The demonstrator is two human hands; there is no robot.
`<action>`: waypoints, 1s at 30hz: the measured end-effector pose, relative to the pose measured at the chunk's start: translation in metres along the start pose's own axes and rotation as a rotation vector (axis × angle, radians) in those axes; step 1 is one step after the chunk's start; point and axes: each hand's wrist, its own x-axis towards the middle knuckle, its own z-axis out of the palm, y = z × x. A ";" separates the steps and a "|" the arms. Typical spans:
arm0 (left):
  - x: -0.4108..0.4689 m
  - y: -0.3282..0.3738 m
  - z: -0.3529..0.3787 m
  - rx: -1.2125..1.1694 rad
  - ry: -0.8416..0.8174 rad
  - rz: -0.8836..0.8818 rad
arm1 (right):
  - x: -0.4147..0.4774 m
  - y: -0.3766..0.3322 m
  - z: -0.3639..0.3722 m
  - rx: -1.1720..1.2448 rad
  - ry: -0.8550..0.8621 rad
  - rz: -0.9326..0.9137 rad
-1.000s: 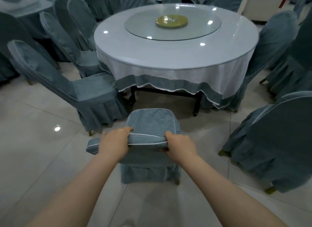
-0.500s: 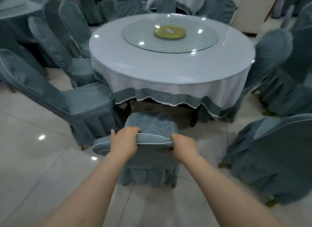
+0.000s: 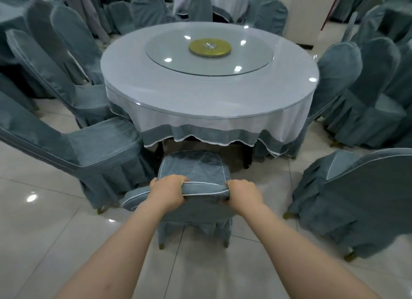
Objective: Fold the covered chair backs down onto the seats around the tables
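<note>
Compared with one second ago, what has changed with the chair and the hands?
Very little. The folded chair may have slid slightly toward the round table; mostly the view tilted up. The left hand and right hand still grip the near edge of its folded-down back.

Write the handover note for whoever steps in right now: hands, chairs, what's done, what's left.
Hands: left hand and right hand both grip the near edge of the folded chair, fingers curled over it, one at each end.
Where: that chair stands at the near side of the table, its back apparently down on the seat.
Done: this one chair looks folded.
Left: let go of it. The left chair, the right chair and others round the table have upright backs; fold each down.
</note>
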 end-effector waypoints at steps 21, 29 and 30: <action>-0.012 0.138 -0.008 -0.004 -0.030 0.268 | -0.040 0.138 -0.058 0.209 -0.030 -0.230; 0.023 0.304 0.031 -0.130 0.044 0.280 | -0.068 0.332 -0.108 0.150 0.050 -0.168; 0.026 0.321 0.037 -0.168 0.052 0.286 | -0.070 0.354 -0.113 0.150 0.050 -0.144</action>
